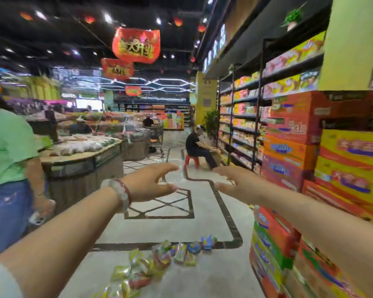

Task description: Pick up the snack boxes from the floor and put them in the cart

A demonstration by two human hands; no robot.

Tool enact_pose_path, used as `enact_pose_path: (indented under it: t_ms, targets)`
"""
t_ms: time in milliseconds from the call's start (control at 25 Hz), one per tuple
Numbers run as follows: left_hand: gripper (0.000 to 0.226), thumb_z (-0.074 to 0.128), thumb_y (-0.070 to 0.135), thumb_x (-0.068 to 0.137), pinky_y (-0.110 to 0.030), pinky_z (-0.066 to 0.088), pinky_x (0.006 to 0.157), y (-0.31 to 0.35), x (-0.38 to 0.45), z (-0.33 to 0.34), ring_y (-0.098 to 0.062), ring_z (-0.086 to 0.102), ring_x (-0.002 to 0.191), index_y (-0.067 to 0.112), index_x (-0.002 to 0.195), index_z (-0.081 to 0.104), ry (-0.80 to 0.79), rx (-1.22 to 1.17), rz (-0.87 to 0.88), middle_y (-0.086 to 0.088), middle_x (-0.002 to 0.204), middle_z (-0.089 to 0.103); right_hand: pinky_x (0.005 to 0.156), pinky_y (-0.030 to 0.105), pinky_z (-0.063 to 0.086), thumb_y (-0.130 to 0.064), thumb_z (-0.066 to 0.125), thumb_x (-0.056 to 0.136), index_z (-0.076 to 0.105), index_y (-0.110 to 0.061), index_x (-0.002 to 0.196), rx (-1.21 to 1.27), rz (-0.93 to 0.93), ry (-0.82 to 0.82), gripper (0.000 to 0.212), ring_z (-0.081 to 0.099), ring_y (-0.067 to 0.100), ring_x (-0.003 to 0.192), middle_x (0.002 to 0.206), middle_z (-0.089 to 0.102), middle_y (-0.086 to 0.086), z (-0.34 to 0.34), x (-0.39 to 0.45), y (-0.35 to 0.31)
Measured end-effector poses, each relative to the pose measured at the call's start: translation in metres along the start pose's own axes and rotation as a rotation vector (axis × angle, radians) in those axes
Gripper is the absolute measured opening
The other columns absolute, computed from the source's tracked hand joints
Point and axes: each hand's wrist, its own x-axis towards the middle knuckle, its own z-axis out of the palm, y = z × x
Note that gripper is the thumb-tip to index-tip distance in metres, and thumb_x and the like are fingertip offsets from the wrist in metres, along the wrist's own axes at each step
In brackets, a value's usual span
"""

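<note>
snack packets (159, 258) were seen strewn on the floor (181, 282) nearest the camera, beside stacked cartons (274, 237). above them the left hand (148, 182) and right hand (240, 182) were held out, fingers spread, nothing gripped. no cart could be made out, so a wrong drop was judged likely. farther off, shelves (243, 104) were filled with boxed snacks.

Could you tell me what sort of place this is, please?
Most likely a supermarket aisle: stocked shelves on the right, stacked cartons beside them, and produce counters on the left under hanging red banners.
</note>
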Motion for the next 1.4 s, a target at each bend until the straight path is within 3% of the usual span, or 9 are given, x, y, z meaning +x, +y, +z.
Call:
enact_pose_path:
  t_ms: [120,280,440,680,960,1080,1200,1400]
  targets:
    - [0.059,0.049,0.041,0.093,-0.022,0.024,0.108,-0.046,0.011,-0.002,-0.012,0.030,0.135,0.029,0.145,0.025,0.029,0.038,-0.095,0.007,0.151,0.028,0.104,0.030,0.036,-0.045,0.046,0.096,0.033,-0.031,0.145,0.040,-0.084,-0.008,0.053,0.040,0.016,0.131,0.150,0.036,-0.006,0.019,0.066,-0.010]
    - [0.060,0.050,0.042,0.092,-0.025,0.026,0.108,-0.115,0.033,-0.008,-0.011,0.030,0.136,0.031,0.145,0.024,0.039,0.031,-0.227,0.007,0.151,0.029,0.106,0.034,0.036,-0.045,0.049,0.094,0.034,-0.033,0.143,0.113,-0.148,-0.011,0.053,0.040,0.017,0.133,0.150,0.037,-0.005,0.050,0.152,-0.024]
    - [0.060,0.049,0.044,0.092,-0.028,0.025,0.110,-0.188,0.071,-0.012,-0.013,0.027,0.138,0.032,0.145,0.024,0.051,0.057,-0.290,0.006,0.152,0.028,0.098,0.029,0.039,-0.047,0.049,0.094,0.034,-0.034,0.143,0.129,-0.173,-0.014,0.053,0.048,0.014,0.123,0.147,0.040,-0.003,0.081,0.233,-0.037]
    - [0.058,0.049,0.041,0.093,-0.027,0.026,0.108,-0.277,0.120,0.016,-0.015,0.029,0.137,0.027,0.145,0.027,0.013,-0.005,-0.321,0.002,0.151,0.030,0.093,0.023,0.034,-0.044,0.048,0.095,0.038,-0.029,0.142,0.143,-0.202,-0.066,0.051,0.044,0.014,0.127,0.147,0.041,-0.004,0.143,0.336,-0.044]
    - [0.059,0.054,0.038,0.091,-0.027,0.029,0.106,-0.409,0.173,0.112,-0.018,0.038,0.131,0.022,0.143,0.033,-0.107,-0.113,-0.428,-0.002,0.147,0.037,0.093,0.024,0.036,-0.042,0.047,0.096,0.038,-0.026,0.142,0.185,-0.248,-0.316,0.050,0.046,0.017,0.123,0.143,0.043,0.002,0.278,0.453,-0.017]
    - [0.059,0.056,0.034,0.090,-0.018,0.033,0.095,-0.470,0.199,0.157,-0.018,0.044,0.123,0.020,0.143,0.033,-0.137,-0.188,-0.529,-0.004,0.145,0.037,0.088,0.020,0.035,-0.043,0.048,0.095,0.039,-0.027,0.142,0.209,-0.257,-0.416,0.050,0.048,0.014,0.121,0.142,0.044,0.001,0.348,0.516,-0.004]
    - [0.053,0.056,0.027,0.092,-0.008,0.027,0.079,-0.536,0.224,0.214,-0.016,0.045,0.116,0.019,0.140,0.037,-0.143,-0.239,-0.622,-0.003,0.140,0.041,0.086,0.015,0.030,-0.038,0.049,0.096,0.041,-0.023,0.141,0.248,-0.261,-0.498,0.048,0.047,0.016,0.124,0.140,0.046,0.003,0.426,0.582,0.008]
    - [0.054,0.057,0.028,0.091,-0.014,0.025,0.092,-0.640,0.224,0.330,-0.022,0.045,0.122,0.011,0.139,0.039,-0.167,-0.290,-0.795,-0.010,0.139,0.043,0.085,0.021,0.036,-0.046,0.053,0.091,0.051,-0.022,0.133,0.353,-0.180,-0.625,0.049,0.050,0.011,0.102,0.118,0.052,-0.005,0.580,0.646,0.015]
